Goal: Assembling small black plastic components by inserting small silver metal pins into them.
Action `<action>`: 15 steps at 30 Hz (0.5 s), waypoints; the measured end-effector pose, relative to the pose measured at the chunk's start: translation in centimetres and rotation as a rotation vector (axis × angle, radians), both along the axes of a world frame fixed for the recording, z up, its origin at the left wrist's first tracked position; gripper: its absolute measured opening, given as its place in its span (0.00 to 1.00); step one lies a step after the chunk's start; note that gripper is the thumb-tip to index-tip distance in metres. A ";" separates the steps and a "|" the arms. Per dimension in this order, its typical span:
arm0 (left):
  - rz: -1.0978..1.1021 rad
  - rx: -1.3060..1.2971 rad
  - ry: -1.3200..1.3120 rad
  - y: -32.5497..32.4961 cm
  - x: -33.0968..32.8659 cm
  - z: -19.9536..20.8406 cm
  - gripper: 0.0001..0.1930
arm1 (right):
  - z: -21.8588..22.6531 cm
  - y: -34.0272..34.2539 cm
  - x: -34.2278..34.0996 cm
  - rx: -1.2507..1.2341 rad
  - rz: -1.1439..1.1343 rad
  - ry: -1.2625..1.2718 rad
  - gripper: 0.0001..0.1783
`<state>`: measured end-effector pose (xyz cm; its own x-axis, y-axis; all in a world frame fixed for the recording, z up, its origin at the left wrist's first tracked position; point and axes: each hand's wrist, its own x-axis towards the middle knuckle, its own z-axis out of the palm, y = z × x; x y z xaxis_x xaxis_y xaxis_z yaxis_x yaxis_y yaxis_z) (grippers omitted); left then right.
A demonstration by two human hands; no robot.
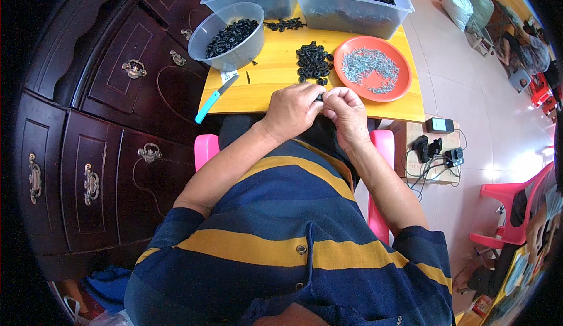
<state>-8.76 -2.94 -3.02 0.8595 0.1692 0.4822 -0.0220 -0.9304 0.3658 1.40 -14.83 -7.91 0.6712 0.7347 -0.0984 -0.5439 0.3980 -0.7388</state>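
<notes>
Clamped the grip of left hand point(293, 107) and right hand point(347, 113) on a small black part point(319, 97), mostly hidden, at the near edge of the yellow bench point(251, 99). Had bare surface leftward to the knife point(216, 98); had less room ahead, by black pile point(313, 62) and red plate point(378, 95).

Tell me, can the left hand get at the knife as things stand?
Probably yes: the knife lies uncovered on the table, left of the left hand, nothing standing between them. But that hand's fingers seem busy with a small black part.
</notes>
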 end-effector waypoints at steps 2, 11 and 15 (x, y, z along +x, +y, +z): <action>-0.003 0.005 0.009 0.0 -0.1 0.1 0.09 | 0.0 -0.1 0.0 -0.014 0.006 -0.012 0.06; -0.073 -0.033 -0.116 0.5 0.0 -0.7 0.07 | 0.1 -0.2 -0.1 -0.038 0.010 -0.063 0.05; -0.046 -0.155 -0.110 0.2 -0.1 -0.5 0.14 | -0.1 -0.2 0.1 -0.032 0.002 -0.058 0.05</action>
<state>-8.82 -2.78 -3.52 0.8117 0.2109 0.5446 -0.1106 -0.8601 0.4980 1.48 -15.04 -8.03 0.6751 0.7331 -0.0826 -0.5004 0.3727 -0.7815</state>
